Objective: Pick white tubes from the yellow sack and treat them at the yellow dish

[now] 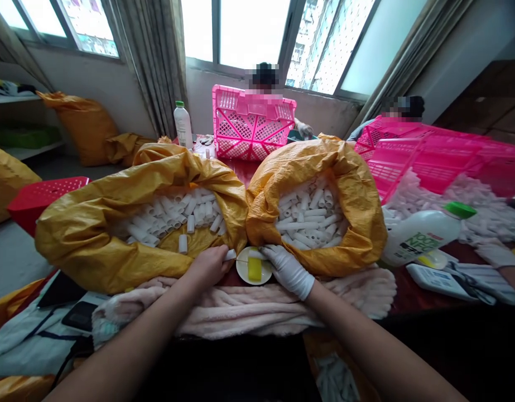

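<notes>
My bare left hand (210, 264) pinches a short white plastic tube (230, 255) at the front edge of the left yellow sack (90, 223). My right hand (288, 271), in a white glove, closes on another white tube (257, 254) above a yellow sponge (254, 271). The sponge lies on a small white dish (241, 272) between my hands. A thin stick or line shows between the two tubes; its kind is unclear. Loose short tubes (190, 223) fill the left sack, and longer white tubes (311, 220) fill the right yellow sack (361, 206).
A pinkish towel (224, 312) lies along the table's front edge. Pink baskets (255, 125) stand behind the sacks, with two people beyond. On the right are a green-capped bottle (424, 231), a white box-like device (441, 282) and another person's gloved hand (497, 254). Phones (77, 315) lie left.
</notes>
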`<state>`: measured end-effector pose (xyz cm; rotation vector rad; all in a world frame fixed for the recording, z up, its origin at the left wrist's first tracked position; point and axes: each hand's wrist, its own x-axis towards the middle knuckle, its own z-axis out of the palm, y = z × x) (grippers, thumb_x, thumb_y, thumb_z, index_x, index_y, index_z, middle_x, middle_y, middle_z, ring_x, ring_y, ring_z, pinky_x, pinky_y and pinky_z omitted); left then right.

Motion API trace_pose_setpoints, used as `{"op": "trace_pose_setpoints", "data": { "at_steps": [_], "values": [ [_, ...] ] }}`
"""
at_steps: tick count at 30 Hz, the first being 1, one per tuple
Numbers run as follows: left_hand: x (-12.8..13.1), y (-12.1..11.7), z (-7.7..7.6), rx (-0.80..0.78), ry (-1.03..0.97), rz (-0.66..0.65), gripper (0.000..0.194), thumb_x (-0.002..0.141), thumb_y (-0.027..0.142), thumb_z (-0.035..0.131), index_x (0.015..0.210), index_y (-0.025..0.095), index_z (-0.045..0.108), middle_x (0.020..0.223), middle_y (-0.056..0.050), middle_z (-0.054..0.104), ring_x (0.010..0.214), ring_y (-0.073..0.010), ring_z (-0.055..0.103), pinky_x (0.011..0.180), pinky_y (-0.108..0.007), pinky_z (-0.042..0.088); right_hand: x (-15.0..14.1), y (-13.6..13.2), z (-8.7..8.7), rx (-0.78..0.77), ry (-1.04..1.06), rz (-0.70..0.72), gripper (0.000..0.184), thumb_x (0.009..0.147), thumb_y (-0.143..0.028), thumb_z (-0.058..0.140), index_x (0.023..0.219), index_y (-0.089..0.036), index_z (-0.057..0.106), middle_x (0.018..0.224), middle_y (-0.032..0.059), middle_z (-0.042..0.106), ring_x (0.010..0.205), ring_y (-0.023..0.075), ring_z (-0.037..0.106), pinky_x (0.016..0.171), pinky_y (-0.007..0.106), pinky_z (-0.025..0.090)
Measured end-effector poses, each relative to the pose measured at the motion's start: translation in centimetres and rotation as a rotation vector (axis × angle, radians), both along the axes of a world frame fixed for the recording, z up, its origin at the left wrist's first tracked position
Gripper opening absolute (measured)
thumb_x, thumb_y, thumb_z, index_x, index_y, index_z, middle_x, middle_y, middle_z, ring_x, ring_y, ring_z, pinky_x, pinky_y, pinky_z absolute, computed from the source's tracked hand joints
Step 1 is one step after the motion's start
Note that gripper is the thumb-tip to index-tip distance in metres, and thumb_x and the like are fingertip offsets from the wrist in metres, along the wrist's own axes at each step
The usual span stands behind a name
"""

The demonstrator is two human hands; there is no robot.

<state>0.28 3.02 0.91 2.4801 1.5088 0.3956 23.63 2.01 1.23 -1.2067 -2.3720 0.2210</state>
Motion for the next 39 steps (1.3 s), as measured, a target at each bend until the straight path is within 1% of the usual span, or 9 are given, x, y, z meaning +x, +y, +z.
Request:
{"op": "trace_pose_setpoints", "data": {
  "at_steps": [4, 9, 14, 19, 24, 29, 31, 36, 39],
  "values": [
    [0.0, 0.0, -0.1, 0.012, 0.002, -0.006, 0.019, 0.083, 0.035, 0.041, 0.076, 0.018, 0.048, 0.078, -0.004, 0.059, 0.075, -0.0158, 0.055, 0.065, -0.025, 0.036, 0.6, -0.9, 0.5, -0.012, -0.031, 0.176, 0.035, 0.082, -0.008, 0.041, 0.112, -0.021, 0.053, 0.110, 0.0078, 0.057, 0.101, 0.0189, 0.052, 0.088, 0.037, 0.045],
    [0.0, 0.0, 0.0, 0.010, 0.023, 0.003, 0.020, 0.083, 0.036, 0.041, 0.076, 0.018, 0.047, 0.078, -0.003, 0.060, 0.074, -0.0157, 0.055, 0.064, -0.025, 0.035, 0.7, -1.8, 0.5, 0.063, 0.072, 0.093, 0.032, 0.083, -0.010, 0.041, 0.112, -0.017, 0.051, 0.109, 0.0104, 0.057, 0.100, 0.0191, 0.052, 0.087, 0.038, 0.046],
    [0.0, 0.1, 0.0, 0.015, 0.032, -0.001, 0.021, 0.083, 0.037, 0.041, 0.075, 0.018, 0.046, 0.076, -0.003, 0.059, 0.072, -0.0155, 0.055, 0.062, -0.025, 0.034, 0.8, -2.3, 0.0, 0.053, 0.007, 0.231, 0.027, 0.085, -0.010, 0.041, 0.105, -0.021, 0.055, 0.111, 0.0079, 0.057, 0.100, 0.0180, 0.051, 0.085, 0.036, 0.047],
    [-0.1, 0.1, -0.2, 0.011, 0.023, 0.000, 0.021, 0.083, 0.036, 0.041, 0.074, 0.019, 0.045, 0.077, -0.003, 0.059, 0.073, -0.0158, 0.054, 0.063, -0.025, 0.035, 0.4, -3.0, 0.6, 0.060, 0.000, 0.137, 0.028, 0.085, -0.014, 0.042, 0.111, -0.017, 0.052, 0.108, 0.0110, 0.058, 0.098, 0.0185, 0.054, 0.083, 0.036, 0.048],
    [0.0, 0.0, 0.1, -0.031, -0.006, 0.009, 0.019, 0.082, 0.035, 0.043, 0.075, 0.018, 0.048, 0.077, -0.003, 0.058, 0.074, -0.0161, 0.054, 0.065, -0.026, 0.036, -0.9, -3.8, 2.1, 0.005, -0.019, 0.357, 0.025, 0.085, -0.014, 0.043, 0.102, -0.024, 0.058, 0.105, 0.0060, 0.061, 0.097, 0.0174, 0.054, 0.086, 0.036, 0.046],
    [0.0, -0.7, 1.1, 0.115, -0.024, 0.015, 0.017, 0.081, 0.033, 0.045, 0.089, 0.020, 0.054, 0.090, -0.005, 0.057, 0.089, -0.0197, 0.051, 0.077, -0.031, 0.036, -3.1, -2.6, 1.6, -0.106, 0.694, 0.014, 0.023, 0.083, -0.018, 0.047, 0.105, -0.023, 0.052, 0.105, 0.0057, 0.057, 0.095, 0.0156, 0.056, 0.084, 0.033, 0.048],
    [-0.1, -1.0, 1.5, 0.141, -0.076, -0.030, 0.018, 0.082, 0.031, 0.045, 0.095, 0.020, 0.053, 0.092, -0.004, 0.058, 0.089, -0.0185, 0.051, 0.078, -0.031, 0.035, -3.9, -2.1, 1.8, -0.168, 0.848, -0.086, 0.019, 0.083, -0.021, 0.047, 0.102, -0.023, 0.052, 0.100, 0.0046, 0.059, 0.090, 0.0152, 0.057, 0.082, 0.032, 0.049],
    [0.4, -2.0, 2.2, 0.113, -0.110, -0.167, 0.020, 0.084, 0.035, 0.042, 0.080, 0.017, 0.052, 0.075, -0.002, 0.061, 0.072, -0.0145, 0.055, 0.068, -0.027, 0.038, -4.4, -2.2, 4.3, -0.127, 0.568, 0.059, 0.018, 0.083, -0.025, 0.049, 0.099, -0.021, 0.056, 0.102, 0.0050, 0.058, 0.096, 0.0162, 0.054, 0.088, 0.032, 0.043],
    [1.3, -2.9, 2.8, 0.155, 0.021, -0.191, 0.025, 0.083, 0.038, 0.042, 0.074, 0.016, 0.052, 0.067, -0.004, 0.061, 0.065, -0.0163, 0.057, 0.068, -0.030, 0.038, -4.5, -2.4, 5.3, -0.209, 0.374, -0.089, 0.025, 0.086, -0.036, 0.041, 0.085, -0.018, 0.058, 0.077, 0.0030, 0.062, 0.070, 0.0133, 0.057, 0.066, 0.026, 0.046]
  ]
}}
